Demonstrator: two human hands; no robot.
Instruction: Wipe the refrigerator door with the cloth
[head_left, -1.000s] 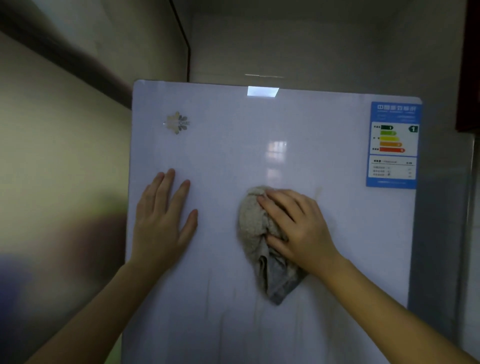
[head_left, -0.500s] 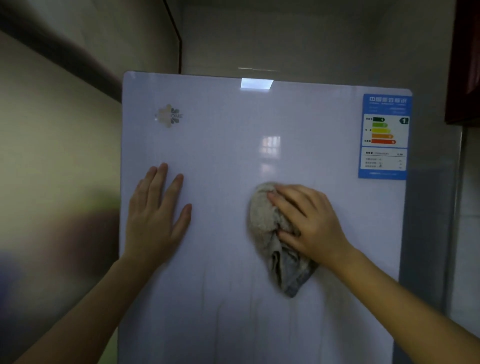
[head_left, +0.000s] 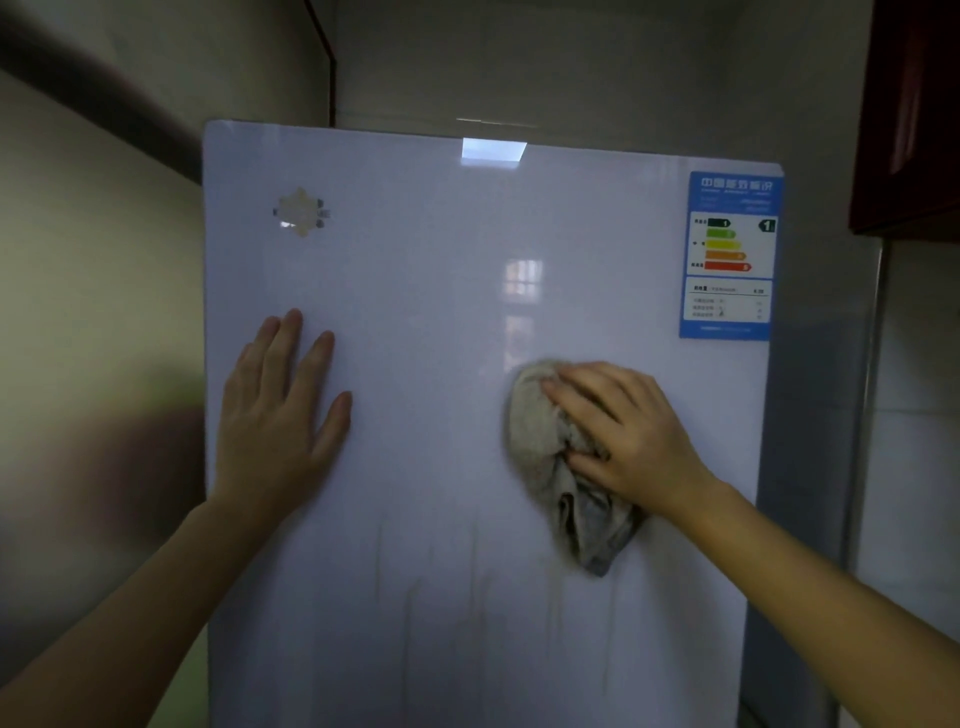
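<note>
The white refrigerator door fills the middle of the view, with faint run marks on its lower part. My left hand lies flat on the door's left side, fingers straight and pointing up. A crumpled beige-grey cloth is right of centre on the door. My right hand presses the cloth against the door with its fingers laid over it; the cloth's lower end hangs out below the hand.
A blue energy label is stuck at the door's top right, and a worn logo sticker at its top left. A dark red cabinet hangs at the upper right. A wall stands close on the left.
My right hand has slid the cloth to the right across the door. My left hand has stayed flat in the same place on the door.
</note>
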